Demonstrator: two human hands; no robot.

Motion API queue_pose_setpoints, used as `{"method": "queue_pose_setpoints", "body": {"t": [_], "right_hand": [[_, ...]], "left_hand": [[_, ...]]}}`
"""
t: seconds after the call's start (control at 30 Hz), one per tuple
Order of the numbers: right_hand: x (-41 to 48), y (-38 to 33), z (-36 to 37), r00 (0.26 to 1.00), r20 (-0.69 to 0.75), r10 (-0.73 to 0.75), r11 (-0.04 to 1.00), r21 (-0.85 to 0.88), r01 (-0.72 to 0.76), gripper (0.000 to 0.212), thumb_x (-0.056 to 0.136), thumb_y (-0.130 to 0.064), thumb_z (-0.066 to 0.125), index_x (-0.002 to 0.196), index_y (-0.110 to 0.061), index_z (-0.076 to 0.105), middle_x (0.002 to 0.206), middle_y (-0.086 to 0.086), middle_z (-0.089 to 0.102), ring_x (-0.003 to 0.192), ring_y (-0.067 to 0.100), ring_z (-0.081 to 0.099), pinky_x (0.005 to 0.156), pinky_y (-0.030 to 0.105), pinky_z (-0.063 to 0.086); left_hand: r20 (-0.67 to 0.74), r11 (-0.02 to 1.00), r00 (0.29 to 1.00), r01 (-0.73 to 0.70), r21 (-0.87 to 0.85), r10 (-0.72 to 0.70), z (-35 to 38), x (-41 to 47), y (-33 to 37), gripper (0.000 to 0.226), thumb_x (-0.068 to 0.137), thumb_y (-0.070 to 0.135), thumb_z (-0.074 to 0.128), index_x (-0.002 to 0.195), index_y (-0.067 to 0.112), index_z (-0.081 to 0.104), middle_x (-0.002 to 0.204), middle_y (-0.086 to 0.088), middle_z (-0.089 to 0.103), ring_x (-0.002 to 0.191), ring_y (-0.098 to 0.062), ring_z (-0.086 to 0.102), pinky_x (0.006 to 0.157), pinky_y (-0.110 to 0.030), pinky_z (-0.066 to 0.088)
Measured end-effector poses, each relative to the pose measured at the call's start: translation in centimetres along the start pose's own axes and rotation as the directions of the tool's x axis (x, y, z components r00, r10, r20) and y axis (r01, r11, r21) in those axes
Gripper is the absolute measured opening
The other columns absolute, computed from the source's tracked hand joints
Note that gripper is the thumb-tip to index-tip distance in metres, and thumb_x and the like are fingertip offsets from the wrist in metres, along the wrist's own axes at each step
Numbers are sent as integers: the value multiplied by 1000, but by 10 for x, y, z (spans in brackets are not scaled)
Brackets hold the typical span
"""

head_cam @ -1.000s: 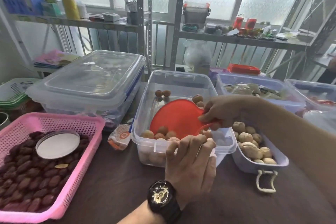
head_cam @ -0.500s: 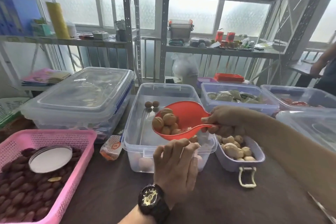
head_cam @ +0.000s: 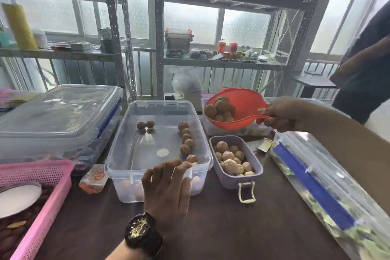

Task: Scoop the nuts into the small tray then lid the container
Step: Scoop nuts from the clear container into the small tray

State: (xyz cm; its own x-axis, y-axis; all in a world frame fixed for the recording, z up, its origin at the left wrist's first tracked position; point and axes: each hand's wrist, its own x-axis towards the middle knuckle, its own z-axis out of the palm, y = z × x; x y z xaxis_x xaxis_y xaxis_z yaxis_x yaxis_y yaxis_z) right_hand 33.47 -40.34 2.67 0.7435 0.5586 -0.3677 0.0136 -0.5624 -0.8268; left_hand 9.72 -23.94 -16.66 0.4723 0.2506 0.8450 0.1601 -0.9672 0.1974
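A clear plastic container point(head_cam: 126, 154) stands open in the middle of the dark table, with several brown nuts point(head_cam: 186, 139) along its right side and two at the back. My left hand point(head_cam: 168, 183), with a black watch, grips its near rim. My right hand point(head_cam: 282, 115) holds the handle of a red scoop point(head_cam: 242, 110) loaded with several nuts, raised above and behind the small lilac tray point(head_cam: 232, 181). That tray sits right of the container and holds several pale nuts.
A pink basket point(head_cam: 42, 186) of dark fruit with a white lid is at the left. A large lidded clear box point(head_cam: 57, 116) stands behind it. A long clear box with a blue strip point(head_cam: 316, 186) lies on the right. Another person point(head_cam: 365, 65) stands at far right by the metal shelves.
The scoop came up out of the container filled with nuts and moved right, to above the small tray. My left hand stayed on the container's near rim.
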Motion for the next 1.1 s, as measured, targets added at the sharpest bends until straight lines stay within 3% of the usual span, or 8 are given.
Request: {"method": "queue_pose_setpoints", "body": {"t": [0.13,0.3,0.43,0.53,0.6,0.7,0.97,1.1], "right_hand": [[-2,30,-12,967,-253,-40,972,-234,-20,34,102,-16,46,77,3,59,43,5,46,26,9,30,32,13,22],[2,64,-16,905,-398,-148,900,-434,-44,31,97,-15,53,89,13,64,58,18,56,35,20,42,35,20,30],[-4,70,-17,878,-405,-254,857,-515,10,27,96,-10,54,71,1,57,52,13,57,32,17,48,33,22,34],[-8,71,-19,860,-400,-317,811,-584,27,34,96,-11,55,63,-6,52,54,10,57,44,21,53,42,26,38],[-9,71,-20,853,-389,-347,782,-622,35,36,95,-12,56,60,-9,52,56,7,56,55,25,57,51,30,42],[-8,72,-22,843,-382,-378,766,-641,53,38,95,-13,56,57,-10,51,57,6,56,63,28,59,63,33,45],[4,67,-23,836,-381,-395,739,-672,43,33,93,-20,57,61,-12,52,63,6,56,61,22,56,62,32,39],[2,69,-23,839,-363,-407,707,-707,37,19,91,-24,56,82,-8,61,75,9,61,75,30,62,71,36,48]], "left_hand": [[-29,999,999,-41,-34,40,1,-2,2,30,87,24,44,113,23,59,117,7,54,103,-21,51,87,-37,31],[20,874,923,-358,-329,385,5,-7,44,38,96,24,43,131,16,54,141,0,53,136,-18,48,113,-31,36],[314,828,948,140,-543,46,30,10,99,54,101,41,34,152,24,35,162,12,26,151,-4,21,122,-29,25],[474,684,847,494,-537,-239,64,36,110,78,88,74,8,155,34,13,166,12,13,153,0,6,126,-32,12],[542,560,757,644,-522,-365,85,51,106,94,79,76,4,158,25,9,167,5,13,153,-7,10,126,-32,9],[517,510,737,675,-533,-436,103,56,103,109,75,87,-2,159,19,14,166,0,17,153,-12,16,126,-38,13],[476,428,717,691,-583,-509,117,64,99,112,68,92,-8,158,29,16,165,10,20,151,-8,22,124,-40,19],[466,452,738,670,-589,-488,122,64,98,110,69,92,-9,157,32,16,166,11,19,152,-10,23,123,-43,21]]}}
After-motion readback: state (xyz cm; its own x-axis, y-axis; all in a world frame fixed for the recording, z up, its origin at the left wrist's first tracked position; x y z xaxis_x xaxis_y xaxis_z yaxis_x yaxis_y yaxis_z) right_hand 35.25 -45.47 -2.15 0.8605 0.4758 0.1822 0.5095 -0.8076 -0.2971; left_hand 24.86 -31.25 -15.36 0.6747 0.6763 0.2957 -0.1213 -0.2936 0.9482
